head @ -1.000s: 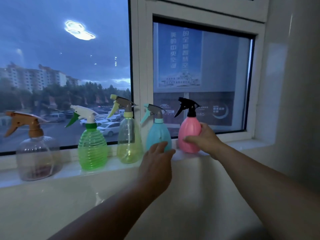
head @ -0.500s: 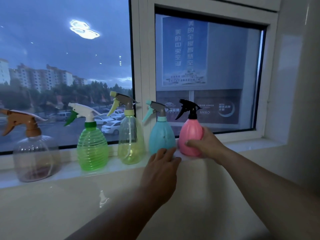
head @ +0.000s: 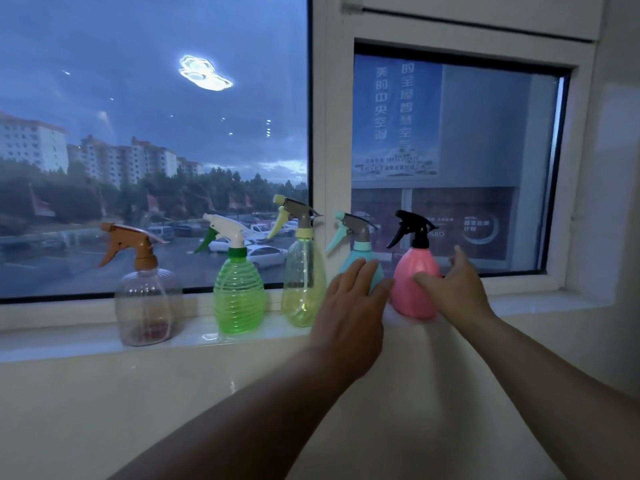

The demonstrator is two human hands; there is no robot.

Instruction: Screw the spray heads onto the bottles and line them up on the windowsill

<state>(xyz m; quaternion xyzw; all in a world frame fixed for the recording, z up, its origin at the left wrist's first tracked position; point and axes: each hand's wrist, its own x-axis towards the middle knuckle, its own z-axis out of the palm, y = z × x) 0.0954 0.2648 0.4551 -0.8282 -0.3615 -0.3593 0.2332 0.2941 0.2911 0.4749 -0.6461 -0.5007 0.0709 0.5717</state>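
Two bare forearms reach forward from the lower edge of the view toward a white windowsill. The left hand lies palm-down with fingers extended and loosely spread, gripping nothing; its fingertips cover the lower front of the teal bottle, though actual contact cannot be told. The right hand is partly open, thumb laid across the front of the pink bottle and fingers curved round its right side, a loose hold rather than a tight one.

Five spray bottles stand upright in a row on the sill, each with a spray head fitted and every trigger pointing left. From right to left: the pink bottle with a black spray head; the teal bottle just beside it, carrying a grey and teal spray head; a tall yellow-green transparent bottle with a grey and yellow spray head; a ribbed green bottle with a white and green spray head; and, set further apart at the left end, a clear bottle with a brown spray head.

Behind the row rises the white window frame. Through the glass appear parked cars, trees, apartment blocks and a dusk sky; a ceiling lamp reflection shows on the left pane
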